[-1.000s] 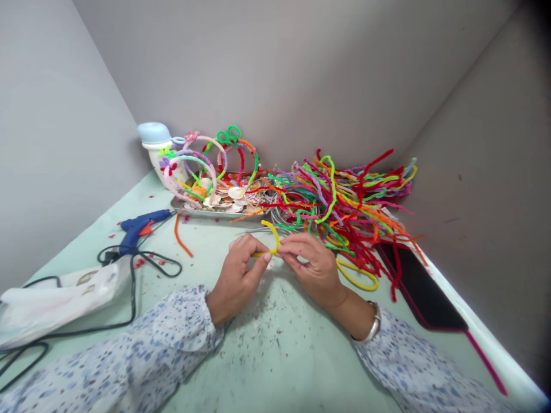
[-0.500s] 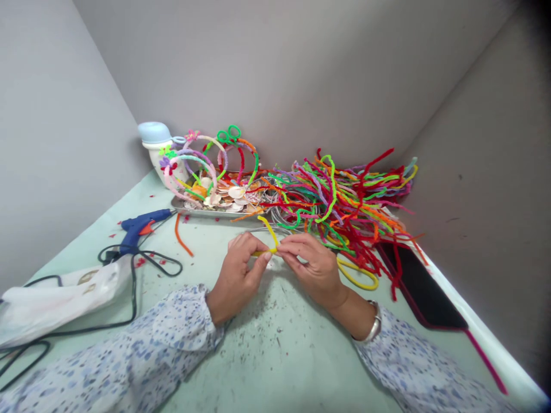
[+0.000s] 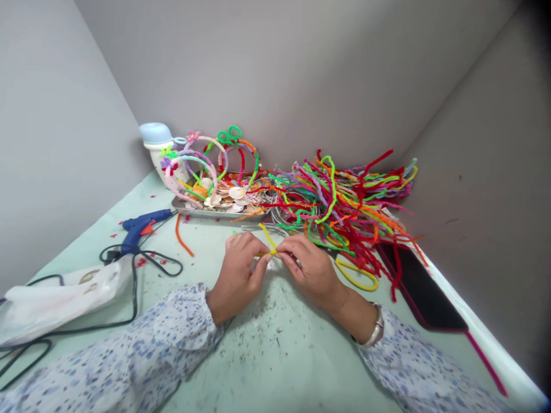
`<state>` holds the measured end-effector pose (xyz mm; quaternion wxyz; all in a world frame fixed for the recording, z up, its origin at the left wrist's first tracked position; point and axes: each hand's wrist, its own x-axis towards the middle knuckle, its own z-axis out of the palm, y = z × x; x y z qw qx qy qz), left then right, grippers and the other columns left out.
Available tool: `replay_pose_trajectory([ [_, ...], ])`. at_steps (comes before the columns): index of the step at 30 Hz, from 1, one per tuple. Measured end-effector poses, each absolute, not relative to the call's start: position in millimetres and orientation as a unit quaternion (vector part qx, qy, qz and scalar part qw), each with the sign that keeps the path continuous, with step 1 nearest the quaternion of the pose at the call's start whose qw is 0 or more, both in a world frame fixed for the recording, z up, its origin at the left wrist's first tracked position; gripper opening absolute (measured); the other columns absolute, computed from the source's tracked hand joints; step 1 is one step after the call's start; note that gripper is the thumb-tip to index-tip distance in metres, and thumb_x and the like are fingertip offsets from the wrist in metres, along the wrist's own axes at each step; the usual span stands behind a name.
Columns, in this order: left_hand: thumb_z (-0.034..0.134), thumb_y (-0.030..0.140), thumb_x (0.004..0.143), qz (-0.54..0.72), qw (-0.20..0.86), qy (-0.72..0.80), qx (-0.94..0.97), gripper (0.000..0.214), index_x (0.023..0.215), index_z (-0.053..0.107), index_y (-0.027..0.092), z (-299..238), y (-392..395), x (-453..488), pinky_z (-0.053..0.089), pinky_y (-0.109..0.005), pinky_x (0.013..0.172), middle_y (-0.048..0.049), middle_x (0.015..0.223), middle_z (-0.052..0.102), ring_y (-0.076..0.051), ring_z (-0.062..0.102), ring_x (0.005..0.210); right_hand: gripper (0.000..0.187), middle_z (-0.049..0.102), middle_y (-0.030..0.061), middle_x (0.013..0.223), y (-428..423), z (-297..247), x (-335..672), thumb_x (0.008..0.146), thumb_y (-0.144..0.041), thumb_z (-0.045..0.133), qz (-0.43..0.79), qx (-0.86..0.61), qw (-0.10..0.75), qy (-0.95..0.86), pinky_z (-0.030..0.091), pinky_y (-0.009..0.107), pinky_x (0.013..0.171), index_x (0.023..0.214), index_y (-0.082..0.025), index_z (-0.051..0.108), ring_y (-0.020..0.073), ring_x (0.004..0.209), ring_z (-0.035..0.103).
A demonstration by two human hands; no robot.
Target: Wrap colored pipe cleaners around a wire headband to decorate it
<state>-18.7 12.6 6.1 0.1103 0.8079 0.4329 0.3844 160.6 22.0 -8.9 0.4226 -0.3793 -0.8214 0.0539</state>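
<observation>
At table centre, right in front of me: my left hand [image 3: 239, 272] and right hand [image 3: 310, 267] meet fingertip to fingertip on one yellow pipe cleaner [image 3: 266, 236]. Both hands are closed in a thumb-and-finger pinch on it, and the pinch points touch. Its free end sticks up toward 11 o'clock, just above the pale green table [image 3: 275, 355]. My wrists and forearms rest on the tabletop; there is a metal wristband [image 3: 377, 328] on the right one.

Around the hands:
- 1–2 o'clock: big loose pile of pipe cleaners [image 3: 344, 201] in mixed colours, near my right fingers.
- 3 o'clock: yellow loop [image 3: 357, 276] flat on the table, just beside the right hand.
- 4 o'clock: black slab in a pink case [image 3: 419, 287] along the table edge. Phone or tablet, can't tell.
- 11 o'clock: metal tray [image 3: 202, 212] with seashells and wrapped headbands [image 3: 202, 158]; a white bottle with a blue cap [image 3: 155, 140] stands behind it.
- 10 o'clock: orange pipe cleaner [image 3: 181, 236] lying alone, blue glue gun [image 3: 142, 225] past it, with black cable [image 3: 142, 264] looping back.
- 9 o'clock: white plastic bag [image 3: 55, 295], well apart.
</observation>
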Motion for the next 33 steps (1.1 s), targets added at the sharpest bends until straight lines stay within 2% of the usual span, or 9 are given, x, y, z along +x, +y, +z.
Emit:
replay_pose_trajectory([
  [12,0.048,0.019,0.091,0.355,0.089,0.428,0.827,0.009,0.084,0.055,0.019,6.7,14.3,-19.8,0.035,-0.040,0.084,-0.0037,0.086,0.055,-0.020,0.049,0.087,0.009,0.059,0.0066,0.093,30.2,-9.2,166.2,0.094,-0.021,0.047,0.090,-0.366,0.360,-0.854,0.050,0.030,0.074,0.097,-0.019,0.055,0.0179,0.086,0.059],
  [23,0.048,0.019,0.091,0.354,0.091,0.424,0.829,0.009,0.085,0.055,0.019,8.0,13.8,-19.9,0.035,-0.040,0.086,-0.0036,0.086,0.055,-0.020,0.049,0.088,0.010,0.059,0.0069,0.092,29.0,-6.6,167.1,0.094,-0.021,0.047,0.097,-0.359,0.366,-0.853,0.050,0.031,0.077,0.096,-0.019,0.057,0.0176,0.087,0.059],
  [33,0.047,0.019,0.091,0.358,0.096,0.407,0.835,0.010,0.086,0.056,0.020,7.8,14.6,-20.4,0.035,-0.040,0.087,-0.0038,0.086,0.055,-0.020,0.049,0.089,0.009,0.058,0.0066,0.090,26.6,-3.8,166.3,0.092,-0.017,0.045,0.171,-0.357,0.368,-0.841,0.048,0.033,0.079,0.090,-0.019,0.053,0.0182,0.086,0.056],
])
